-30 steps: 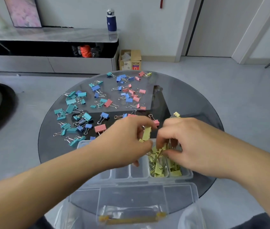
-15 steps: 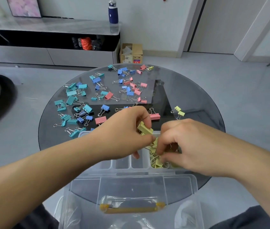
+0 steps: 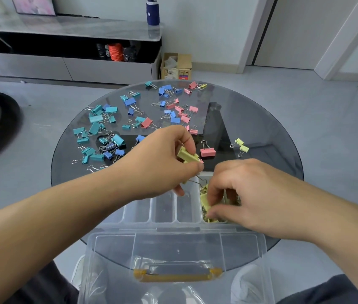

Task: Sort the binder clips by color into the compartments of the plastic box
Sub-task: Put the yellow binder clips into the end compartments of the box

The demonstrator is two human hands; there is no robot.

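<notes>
the left hand [image 3: 162, 160] hangs over the far edge of the plastic box [image 3: 165, 209], thumb and forefinger pinched on a yellow binder clip [image 3: 188, 156] held tilted, its wire handle trailing down toward the right hand [image 3: 250, 194]. the right hand curls knuckles-up into the rightmost visible compartment, fingertips [image 3: 212, 213] pressed among the yellow clips [image 3: 205, 202] heaped there; whether it actually grips one cannot be told. the box is clear, glossy plastic with narrow slots, three of them next to the yellow one holding no clips, and its hinged lid [image 3: 173, 255] lies open toward the viewer with a yellow handle. it sits at the near rim of a round dark glass table [image 3: 261, 119]. teal clips [image 3: 96, 128], blue clips [image 3: 169, 89] and pink clips [image 3: 207, 151] lie scattered across the glass, with two loose yellow ones [image 3: 240, 145] at the right. the hands hide the box's far right end.
</notes>
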